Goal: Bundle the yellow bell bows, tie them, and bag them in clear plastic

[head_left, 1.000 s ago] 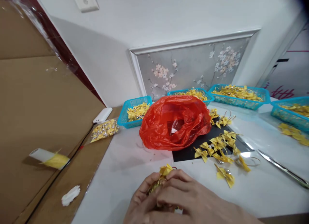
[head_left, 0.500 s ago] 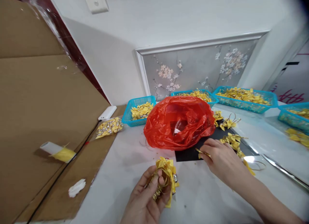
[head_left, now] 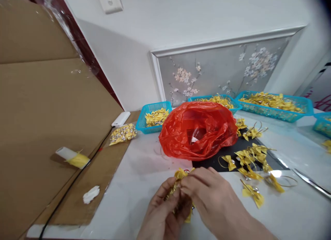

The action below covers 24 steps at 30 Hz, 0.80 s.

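My left hand (head_left: 165, 209) is closed around a bunch of yellow ribbon bows (head_left: 180, 173) with gold cord loops and small silver bells. At the top of that bunch, my right hand (head_left: 209, 195) pinches a bow, its fingertips meeting those of the left hand; the hand mostly hides the bow. Just to the right, several loose yellow bows (head_left: 249, 155) lie partly on a black sheet (head_left: 209, 165) and partly on the white table. One bow with a silver bell (head_left: 254, 194) rests close to my right wrist.
A crumpled red plastic bag (head_left: 173, 140) stands open beyond my hands. Blue baskets (head_left: 144, 129) of yellow bows line the wall. A metal tool (head_left: 314, 185) lies at right. Cardboard at left carries a bag of bows (head_left: 123, 134), a black cable (head_left: 69, 181) and a white scrap (head_left: 91, 194).
My right hand has moved left from the black sheet to the bunch in my left hand. Bows it covered now show. The view has shifted slightly right-to-left.
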### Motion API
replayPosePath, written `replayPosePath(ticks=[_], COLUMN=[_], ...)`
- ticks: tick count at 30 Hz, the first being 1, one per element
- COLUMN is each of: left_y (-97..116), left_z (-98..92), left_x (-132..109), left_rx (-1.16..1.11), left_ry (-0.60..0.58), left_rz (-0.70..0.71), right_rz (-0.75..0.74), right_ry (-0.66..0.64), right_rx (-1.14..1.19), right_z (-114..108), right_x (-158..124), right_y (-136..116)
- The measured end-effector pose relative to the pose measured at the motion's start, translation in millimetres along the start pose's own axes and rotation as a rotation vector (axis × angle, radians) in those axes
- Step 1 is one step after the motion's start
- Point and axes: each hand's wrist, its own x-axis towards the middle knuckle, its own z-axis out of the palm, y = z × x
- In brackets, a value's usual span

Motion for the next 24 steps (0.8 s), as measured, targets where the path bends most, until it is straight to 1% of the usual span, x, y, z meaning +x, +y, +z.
replayPosePath(ticks=[1, 3, 6, 9, 12, 15, 18, 21, 24], left_y=[0.1, 0.3, 0.5, 0.8, 0.9, -0.3, -1.9, 0.1, 7.8], left_z=[-1.0, -2.8, -3.5, -1.6, -0.3, -1.1, -1.6, -0.8, 0.1], left_x=[-0.2, -0.8, -1.4, -1.6, -0.6, 2.2, 5.9, 8.1, 6.5], left_rx=[0.0, 0.001, -0.003, -0.015, -0.022, -0.003, 0.013, 0.003, -0.012], left_ry=[-0.011, -0.028, -0.057, -0.061, -0.07, -0.088, -0.059, -0.038, -0.001], left_rz=[-0.006, -0.011, -0.011, -0.067, -0.11, -0.086, -0.084, -0.038, 0.021], right_rz=[-0.048, -0.091, -0.104, -0.118, -0.151, -0.174, -0.151, -0.143, -0.138], right_ry=[-0.004, -0.03, -0.08, -0.115, -0.11, -0.086, -0.096, -0.096, -0.011], right_rx=[-0.027, -0.059, -0.107, -0.12, -0.092, -0.105, -0.102, -0.048, 0.025], right_z=[2.0, 2.6, 0.0, 0.1, 3.7, 8.8, 11.4, 4.5, -17.9], right_x=[-3.1, -7.1, -8.3, -9.0, -12.6, -17.0, -17.2, -12.0, -12.7], right_y=[-2.8, -4.7, -2.5, 0.6, 3.3, 5.8, 6.0, 3.8, 7.4])
